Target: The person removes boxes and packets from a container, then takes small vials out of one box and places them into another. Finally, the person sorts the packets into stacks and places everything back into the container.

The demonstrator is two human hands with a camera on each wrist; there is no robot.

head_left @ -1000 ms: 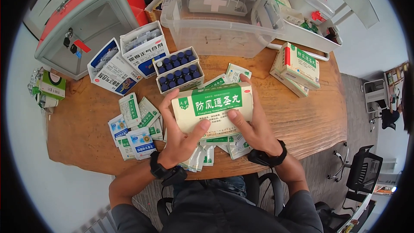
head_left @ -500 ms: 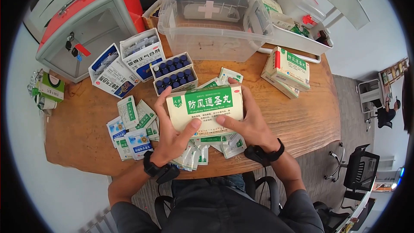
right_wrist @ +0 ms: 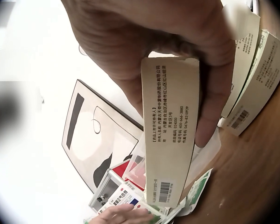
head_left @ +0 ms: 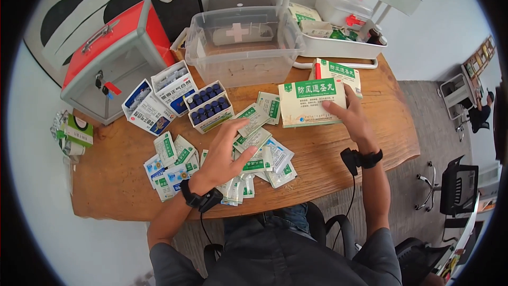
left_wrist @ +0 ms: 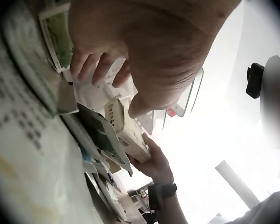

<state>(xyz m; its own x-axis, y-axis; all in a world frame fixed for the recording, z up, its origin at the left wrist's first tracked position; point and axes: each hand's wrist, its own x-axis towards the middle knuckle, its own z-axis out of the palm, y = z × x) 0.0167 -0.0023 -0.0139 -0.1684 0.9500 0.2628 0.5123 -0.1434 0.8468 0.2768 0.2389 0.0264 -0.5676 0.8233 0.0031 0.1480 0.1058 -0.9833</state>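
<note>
My right hand (head_left: 353, 119) grips a cream-and-green medicine box (head_left: 307, 107) by its right end, thumb on the printed face. In the right wrist view, the box's narrow cream side (right_wrist: 170, 126) shows between thumb and fingers. Another box of the same kind (head_left: 344, 73) stands just behind it. My left hand (head_left: 218, 160) is over a heap of green-and-white sachets (head_left: 255, 139), fingers extended and thumb spread, holding nothing. The left wrist view shows this hand (left_wrist: 149, 51) with its fingers apart, above sachets and the far box.
More sachets (head_left: 168, 151) lie left. Behind are cartons of dark-capped vials (head_left: 211, 122), white-and-blue cartons (head_left: 149, 110), a red-and-grey cabinet (head_left: 119, 66) and a clear plastic bin (head_left: 243, 66). A white tray of medicines (head_left: 338, 47) stands back right. A small green box (head_left: 79, 130) is far left.
The box was held in both hands at the middle. My left hand has let go and stays over the sachets, while my right hand has carried the box right, toward the other box.
</note>
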